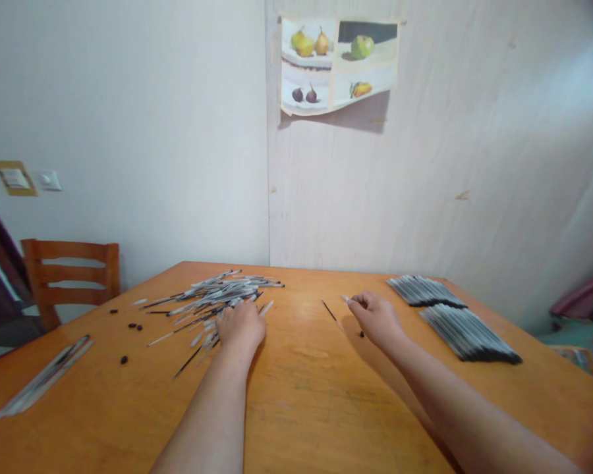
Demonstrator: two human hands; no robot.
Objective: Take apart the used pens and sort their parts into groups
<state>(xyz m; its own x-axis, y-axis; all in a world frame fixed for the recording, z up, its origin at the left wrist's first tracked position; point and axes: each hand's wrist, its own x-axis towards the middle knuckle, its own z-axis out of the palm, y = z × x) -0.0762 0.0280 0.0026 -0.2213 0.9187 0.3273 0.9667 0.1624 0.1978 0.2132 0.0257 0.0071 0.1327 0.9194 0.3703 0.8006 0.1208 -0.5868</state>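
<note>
While resting the left hand over the near right part of a loose pile of pen-like sticks, blocking some from view, cannot tell its hidden fingers spread from clenched. With the right hand, well apart from the left above the table, pinch a thin whitish piece, mostly hidden, between thumb and forefinger. Note a dark thin stick lying just left of that pinch, and a small black piece just below it. Past the right hand, find a far bundle and a near bundle of similar sticks, neatly aligned, dark along their near ends. Left of the pile, see four black bits scattered, then long pale strips lying near the left edge. Beyond the table, see a wooden chair at left, a sheet of fruit paintings hung on the pale wall, and crumpled cloth at far right.
</note>
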